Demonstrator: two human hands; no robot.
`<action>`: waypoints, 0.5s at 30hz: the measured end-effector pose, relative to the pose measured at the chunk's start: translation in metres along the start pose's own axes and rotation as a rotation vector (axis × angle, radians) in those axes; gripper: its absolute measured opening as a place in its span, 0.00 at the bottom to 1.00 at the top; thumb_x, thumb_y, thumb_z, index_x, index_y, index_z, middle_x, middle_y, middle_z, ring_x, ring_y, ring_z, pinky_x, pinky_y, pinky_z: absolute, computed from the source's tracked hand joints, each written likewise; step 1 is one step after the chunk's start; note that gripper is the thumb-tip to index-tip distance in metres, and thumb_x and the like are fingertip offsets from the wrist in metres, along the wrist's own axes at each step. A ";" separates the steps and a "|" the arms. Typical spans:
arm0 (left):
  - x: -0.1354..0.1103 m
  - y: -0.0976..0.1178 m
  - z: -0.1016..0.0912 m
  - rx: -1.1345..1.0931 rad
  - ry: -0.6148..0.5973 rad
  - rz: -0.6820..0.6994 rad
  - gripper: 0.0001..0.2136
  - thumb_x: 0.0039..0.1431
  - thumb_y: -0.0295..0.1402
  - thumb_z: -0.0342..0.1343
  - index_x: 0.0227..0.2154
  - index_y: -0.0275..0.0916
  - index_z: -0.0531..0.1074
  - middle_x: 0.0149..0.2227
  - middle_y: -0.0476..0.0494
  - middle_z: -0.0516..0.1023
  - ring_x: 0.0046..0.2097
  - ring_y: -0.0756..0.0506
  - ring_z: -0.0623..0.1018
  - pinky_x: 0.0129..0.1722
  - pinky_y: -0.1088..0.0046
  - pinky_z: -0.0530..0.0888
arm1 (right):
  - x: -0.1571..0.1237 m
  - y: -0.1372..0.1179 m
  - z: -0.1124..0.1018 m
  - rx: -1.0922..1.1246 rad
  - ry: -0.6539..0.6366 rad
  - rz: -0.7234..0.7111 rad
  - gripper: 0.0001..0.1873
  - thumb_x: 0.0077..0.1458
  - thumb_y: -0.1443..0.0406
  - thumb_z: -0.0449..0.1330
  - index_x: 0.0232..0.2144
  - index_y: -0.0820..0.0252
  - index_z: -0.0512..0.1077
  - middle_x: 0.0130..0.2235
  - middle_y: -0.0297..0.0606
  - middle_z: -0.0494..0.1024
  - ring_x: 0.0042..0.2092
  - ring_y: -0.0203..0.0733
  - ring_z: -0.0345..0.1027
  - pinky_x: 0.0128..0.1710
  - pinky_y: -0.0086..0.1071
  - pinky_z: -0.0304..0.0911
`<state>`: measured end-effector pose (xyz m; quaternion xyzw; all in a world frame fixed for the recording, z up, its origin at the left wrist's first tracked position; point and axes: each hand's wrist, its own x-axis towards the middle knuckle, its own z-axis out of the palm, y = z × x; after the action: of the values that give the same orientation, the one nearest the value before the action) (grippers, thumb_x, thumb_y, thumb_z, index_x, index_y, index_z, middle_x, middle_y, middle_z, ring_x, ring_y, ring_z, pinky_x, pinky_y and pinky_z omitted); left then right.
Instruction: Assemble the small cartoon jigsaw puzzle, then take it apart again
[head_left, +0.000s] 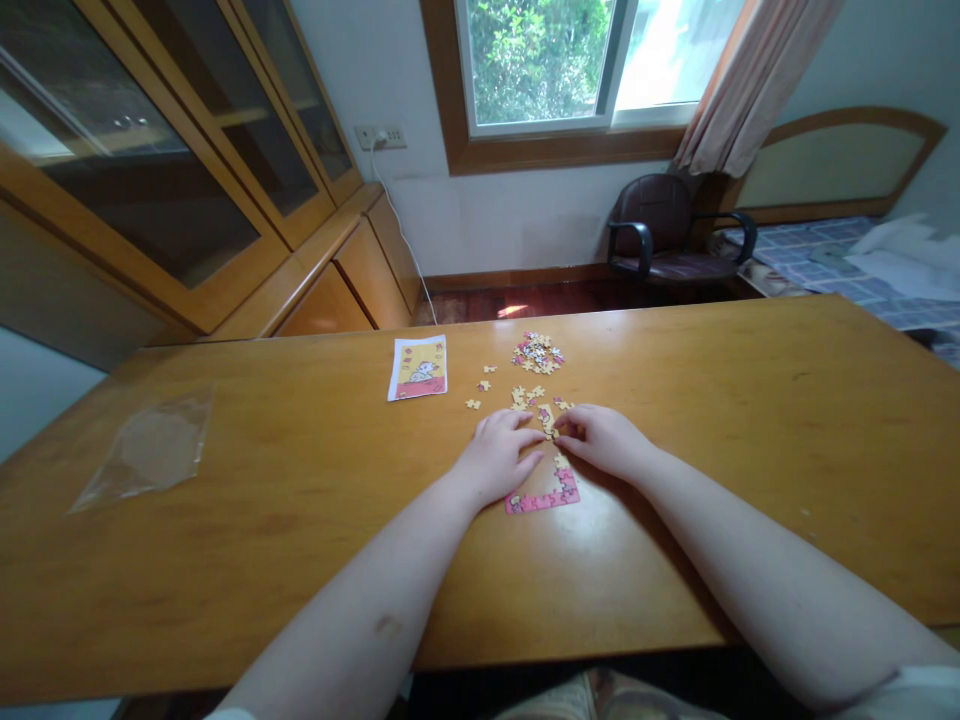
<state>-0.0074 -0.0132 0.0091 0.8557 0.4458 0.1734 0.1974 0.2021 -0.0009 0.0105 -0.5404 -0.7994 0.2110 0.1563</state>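
A partly joined jigsaw (553, 492) with a pink edge lies on the wooden table (300, 540) in front of me. My left hand (499, 455) rests on its left side, fingers lying forward. My right hand (604, 440) is pinched on a small puzzle piece (551, 428) at the jigsaw's top, and the fingertips of both hands meet there. Loose pieces (525, 395) lie just beyond my hands, and a small heap of pieces (538, 353) sits farther back.
A printed picture card (418, 367) lies left of the loose pieces. A clear plastic bag (150, 450) lies at the table's left end. Beyond the table stand a dark armchair (660, 235), wooden cabinets (225, 180) and a bed (862, 265).
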 end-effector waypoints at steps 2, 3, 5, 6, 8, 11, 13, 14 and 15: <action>0.000 0.000 0.000 -0.002 0.002 0.001 0.12 0.58 0.36 0.55 0.43 0.45 0.77 0.54 0.40 0.70 0.56 0.38 0.67 0.57 0.53 0.63 | 0.000 0.000 0.000 -0.005 0.001 -0.001 0.07 0.52 0.62 0.61 0.34 0.56 0.74 0.30 0.33 0.76 0.30 0.36 0.67 0.31 0.28 0.58; 0.000 0.000 0.000 0.001 0.001 0.003 0.12 0.58 0.36 0.55 0.44 0.45 0.76 0.54 0.41 0.70 0.56 0.38 0.67 0.57 0.54 0.63 | 0.000 0.000 0.000 -0.006 0.001 0.000 0.07 0.52 0.62 0.61 0.34 0.56 0.74 0.30 0.33 0.76 0.30 0.36 0.67 0.31 0.28 0.58; 0.000 0.000 0.000 0.009 -0.002 0.004 0.12 0.58 0.36 0.55 0.44 0.45 0.76 0.54 0.41 0.70 0.56 0.38 0.67 0.57 0.54 0.63 | 0.000 0.001 0.001 -0.004 0.001 0.002 0.07 0.52 0.62 0.61 0.34 0.56 0.74 0.30 0.33 0.76 0.30 0.35 0.67 0.31 0.28 0.58; 0.000 0.000 0.000 0.011 -0.004 0.005 0.12 0.58 0.36 0.55 0.44 0.45 0.76 0.54 0.40 0.70 0.56 0.37 0.67 0.57 0.54 0.63 | 0.000 0.001 0.001 -0.004 0.001 0.000 0.07 0.52 0.62 0.61 0.34 0.56 0.74 0.30 0.33 0.76 0.30 0.35 0.67 0.31 0.28 0.58; 0.000 0.000 0.000 0.010 -0.003 0.009 0.12 0.58 0.36 0.55 0.43 0.44 0.77 0.53 0.40 0.70 0.56 0.37 0.67 0.57 0.53 0.63 | 0.000 0.001 0.001 -0.007 0.004 -0.007 0.07 0.52 0.62 0.61 0.34 0.56 0.74 0.30 0.33 0.76 0.30 0.36 0.67 0.31 0.28 0.58; 0.000 0.001 -0.001 0.007 -0.006 0.006 0.12 0.58 0.36 0.55 0.43 0.45 0.77 0.53 0.40 0.71 0.56 0.37 0.67 0.57 0.54 0.63 | -0.001 0.002 0.001 -0.012 0.005 -0.011 0.07 0.52 0.62 0.61 0.34 0.55 0.74 0.30 0.33 0.76 0.31 0.36 0.67 0.32 0.28 0.59; 0.000 0.002 -0.002 0.013 -0.012 0.000 0.12 0.57 0.35 0.55 0.43 0.45 0.77 0.53 0.40 0.71 0.56 0.38 0.67 0.57 0.54 0.63 | -0.001 0.002 0.001 -0.012 0.006 -0.011 0.06 0.52 0.62 0.61 0.34 0.55 0.75 0.30 0.33 0.76 0.31 0.36 0.67 0.32 0.28 0.59; 0.000 0.002 -0.002 0.015 -0.014 -0.001 0.12 0.57 0.35 0.56 0.43 0.45 0.77 0.53 0.41 0.71 0.56 0.38 0.67 0.57 0.54 0.63 | -0.001 0.002 0.001 -0.012 0.007 -0.013 0.06 0.52 0.62 0.61 0.34 0.55 0.75 0.30 0.33 0.76 0.31 0.36 0.67 0.31 0.28 0.59; 0.000 0.002 -0.002 0.015 -0.014 0.001 0.12 0.57 0.35 0.55 0.43 0.45 0.77 0.53 0.40 0.71 0.56 0.38 0.67 0.57 0.54 0.63 | 0.000 0.002 0.001 -0.013 0.009 -0.015 0.06 0.52 0.62 0.61 0.33 0.55 0.75 0.30 0.34 0.76 0.31 0.36 0.67 0.31 0.28 0.59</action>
<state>-0.0069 -0.0138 0.0117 0.8586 0.4453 0.1641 0.1941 0.2036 -0.0008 0.0087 -0.5364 -0.8040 0.2021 0.1580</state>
